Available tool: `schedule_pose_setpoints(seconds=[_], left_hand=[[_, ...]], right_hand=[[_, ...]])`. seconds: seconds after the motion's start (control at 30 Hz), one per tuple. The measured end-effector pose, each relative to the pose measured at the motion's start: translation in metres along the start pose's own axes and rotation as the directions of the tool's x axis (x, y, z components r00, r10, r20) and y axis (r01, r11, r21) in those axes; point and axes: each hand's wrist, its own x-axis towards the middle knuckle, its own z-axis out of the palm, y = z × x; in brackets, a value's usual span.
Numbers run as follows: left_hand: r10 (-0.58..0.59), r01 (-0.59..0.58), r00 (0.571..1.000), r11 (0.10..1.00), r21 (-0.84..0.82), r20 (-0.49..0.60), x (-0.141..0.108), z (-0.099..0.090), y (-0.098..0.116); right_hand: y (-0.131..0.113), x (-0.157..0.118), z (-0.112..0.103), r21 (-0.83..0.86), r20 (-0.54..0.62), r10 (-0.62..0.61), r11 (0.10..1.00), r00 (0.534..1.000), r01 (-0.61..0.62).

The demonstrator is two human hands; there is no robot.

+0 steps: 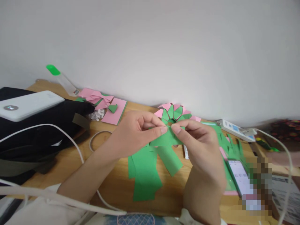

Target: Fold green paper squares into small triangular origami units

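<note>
Green paper (164, 139), one: we are pinching it with left hand (134, 132) and right hand (202, 142); green strips (145, 178) are lying on the wooden table (119, 182).

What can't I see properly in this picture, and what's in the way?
Head view, pink-and-green arc: whether it closes is hidden by the left hand, right hand and the green paper they pinch.
Head view, white thing: partly behind the right hand, so I can't name it.
Head view, phone: writing too small; pixelation hides its lower part.
Head view, power bank: cut off by the left edge.
</note>
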Motion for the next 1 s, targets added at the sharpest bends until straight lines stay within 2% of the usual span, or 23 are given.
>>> schedule_pose_setpoints(seconds=[0.13,0.3,0.37,0.5,0.7,0.77,0.83,0.93,1.0], left_hand=[[0.009,-0.009,1.000,1.000,0.027,-0.013,0.000,-0.001,0.000],[0.028,-0.028,0.996,1.000,0.006,-0.084,0.001,0.003,-0.001],[0.004,-0.007,0.999,0.998,-0.067,-0.046,0.002,0.005,-0.001],[-0.066,0.096,0.988,0.969,-0.227,0.137,0.005,0.008,0.000],[-0.027,0.061,0.994,0.946,-0.319,0.110,0.002,0.007,0.001],[-0.018,0.038,0.998,0.944,-0.329,0.065,0.003,0.007,0.000],[-0.003,-0.008,0.999,0.946,-0.324,-0.033,0.004,0.006,-0.001],[0.089,-0.147,0.976,0.941,-0.305,-0.196,0.005,0.005,0.000],[0.176,-0.236,0.949,0.946,-0.220,-0.261,0.004,0.004,0.000]], right_hand=[[0.002,0.000,0.001,-0.069,0.006,-0.076,0.995,0.997,0.076],[0.006,-0.001,0.001,-0.133,-0.053,-0.187,0.975,0.981,0.178],[0.006,-0.001,0.001,-0.134,-0.070,-0.204,0.972,0.977,0.193],[0.007,-0.002,0.003,-0.087,-0.096,-0.215,0.975,0.972,0.207],[0.013,0.002,0.006,0.056,-0.165,-0.148,0.986,0.975,0.159],[0.014,0.003,0.005,0.075,-0.206,-0.142,0.984,0.968,0.160],[0.013,0.002,0.001,0.050,-0.213,-0.145,0.986,0.966,0.159],[0.008,-0.001,-0.003,-0.049,-0.112,-0.165,0.986,0.980,0.160],[0.004,-0.003,-0.005,-0.139,-0.023,-0.208,0.969,0.978,0.203]])
